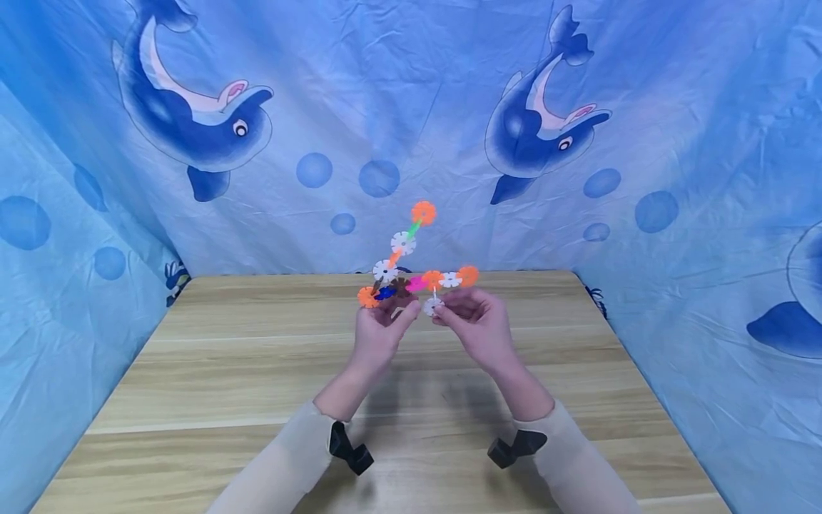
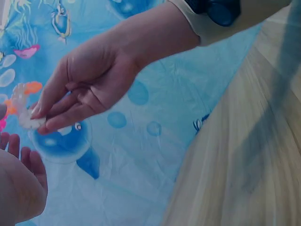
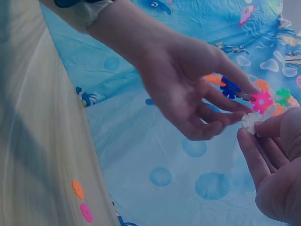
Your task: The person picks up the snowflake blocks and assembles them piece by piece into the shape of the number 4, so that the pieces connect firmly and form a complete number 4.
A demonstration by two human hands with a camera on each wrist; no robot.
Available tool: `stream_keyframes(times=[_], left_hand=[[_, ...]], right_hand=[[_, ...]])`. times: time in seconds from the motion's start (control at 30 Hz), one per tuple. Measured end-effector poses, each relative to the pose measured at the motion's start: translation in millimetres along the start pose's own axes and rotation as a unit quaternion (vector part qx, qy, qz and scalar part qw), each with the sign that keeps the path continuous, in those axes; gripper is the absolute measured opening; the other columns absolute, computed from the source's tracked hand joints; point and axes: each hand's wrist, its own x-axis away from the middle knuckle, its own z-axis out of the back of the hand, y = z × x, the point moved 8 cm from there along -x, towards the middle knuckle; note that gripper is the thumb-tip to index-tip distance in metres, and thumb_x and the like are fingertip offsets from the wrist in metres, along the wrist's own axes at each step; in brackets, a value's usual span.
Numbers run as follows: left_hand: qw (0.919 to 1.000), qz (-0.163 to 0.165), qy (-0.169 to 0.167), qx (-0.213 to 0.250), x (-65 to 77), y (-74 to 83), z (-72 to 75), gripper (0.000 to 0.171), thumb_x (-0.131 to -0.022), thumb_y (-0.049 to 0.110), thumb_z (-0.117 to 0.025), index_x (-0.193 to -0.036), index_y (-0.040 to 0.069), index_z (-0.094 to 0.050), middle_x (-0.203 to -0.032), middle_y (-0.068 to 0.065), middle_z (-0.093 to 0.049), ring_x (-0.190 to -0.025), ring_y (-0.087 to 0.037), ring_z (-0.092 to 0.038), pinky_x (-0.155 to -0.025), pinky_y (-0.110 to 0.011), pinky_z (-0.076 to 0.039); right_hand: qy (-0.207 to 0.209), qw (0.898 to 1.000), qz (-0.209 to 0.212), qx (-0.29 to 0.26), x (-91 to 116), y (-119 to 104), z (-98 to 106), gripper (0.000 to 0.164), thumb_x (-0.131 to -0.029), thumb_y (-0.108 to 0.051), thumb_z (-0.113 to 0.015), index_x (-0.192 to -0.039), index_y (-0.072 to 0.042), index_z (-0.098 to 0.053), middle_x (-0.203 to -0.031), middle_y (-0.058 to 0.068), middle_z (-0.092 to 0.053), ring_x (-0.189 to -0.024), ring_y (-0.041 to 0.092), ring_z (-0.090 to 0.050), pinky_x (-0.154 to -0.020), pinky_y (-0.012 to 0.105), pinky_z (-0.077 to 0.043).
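A chain of interlocking snowflake discs, in orange, white, green, brown, blue and pink, is held up over the table in the head view. My left hand (image 1: 377, 332) grips it near the blue disc (image 1: 385, 293) and the brown disc (image 1: 401, 287). Between thumb and fingers my right hand (image 1: 478, 325) pinches a white snowflake disc (image 1: 433, 307), just under an orange disc (image 1: 432, 279) of the chain. In the right wrist view the white disc overlaps the pink disc (image 3: 261, 101). One branch slants up to an orange disc (image 1: 424, 213); the other runs right to an orange end disc (image 1: 469, 275).
The wooden table (image 1: 257, 385) extends beneath both arms. In the right wrist view, a loose orange disc (image 3: 77, 189) and a loose pink disc (image 3: 86, 213) lie on it. A blue curtain (image 1: 417, 128) printed with dolphins hangs behind and at both sides.
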Motion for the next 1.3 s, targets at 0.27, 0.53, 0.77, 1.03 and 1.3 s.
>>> stream_keyframes(times=[0.27,0.53,0.77,1.03,1.3], left_hand=[[0.9958,0.049,0.075,0.019,-1.8,-5.3,-6.9,0.019,-0.096,0.005,-0.078,-0.102,0.020,-0.068,-0.095,0.011,-0.076,-0.094,-0.007,-0.071,-0.081,-0.019,-0.060],[0.9963,0.024,0.073,-0.037,-3.3,4.7,-0.8,0.019,-0.093,0.003,-0.079,-0.100,0.016,-0.067,-0.089,0.011,-0.074,-0.085,-0.006,-0.070,-0.074,-0.019,-0.059],[0.9915,0.027,0.056,-0.115,-4.2,15.7,7.6,0.023,-0.093,0.010,-0.082,-0.109,0.006,-0.066,-0.097,0.006,-0.075,-0.092,-0.007,-0.075,-0.082,-0.021,-0.065],[0.9894,0.029,0.042,-0.136,-11.0,31.9,25.6,0.028,-0.092,0.008,-0.082,-0.116,0.003,-0.070,-0.106,-0.001,-0.076,-0.103,-0.017,-0.077,-0.093,-0.026,-0.065],[0.9813,0.067,0.024,-0.179,-3.0,34.8,28.4,0.025,-0.093,0.012,-0.082,-0.111,0.003,-0.067,-0.108,-0.010,-0.075,-0.101,-0.016,-0.075,-0.089,-0.023,-0.065]], right_hand=[[-0.004,1.000,0.000,0.014,2.9,4.5,-5.1,0.021,-0.090,0.011,-0.075,-0.109,0.018,-0.068,-0.092,-0.008,-0.080,-0.081,0.010,-0.079,-0.077,0.036,-0.070],[0.004,0.999,-0.001,0.033,4.3,3.4,-4.0,0.020,-0.092,0.008,-0.075,-0.109,0.016,-0.071,-0.092,-0.011,-0.080,-0.080,0.009,-0.078,-0.076,0.032,-0.069],[-0.027,0.998,0.016,0.047,1.4,5.3,-10.3,0.020,-0.094,0.006,-0.074,-0.113,0.013,-0.072,-0.101,0.001,-0.081,-0.084,0.012,-0.079,-0.078,0.034,-0.069],[-0.089,0.973,-0.045,0.206,-27.2,58.7,-17.9,0.021,-0.104,-0.013,-0.068,-0.120,-0.003,-0.078,-0.102,0.018,-0.080,-0.085,0.023,-0.077,-0.077,0.035,-0.068],[-0.189,0.894,-0.024,0.405,-45.4,128.9,-44.0,0.006,-0.098,-0.016,-0.073,-0.100,-0.010,-0.075,-0.077,0.000,-0.068,-0.067,0.010,-0.060,-0.063,0.024,-0.056]])
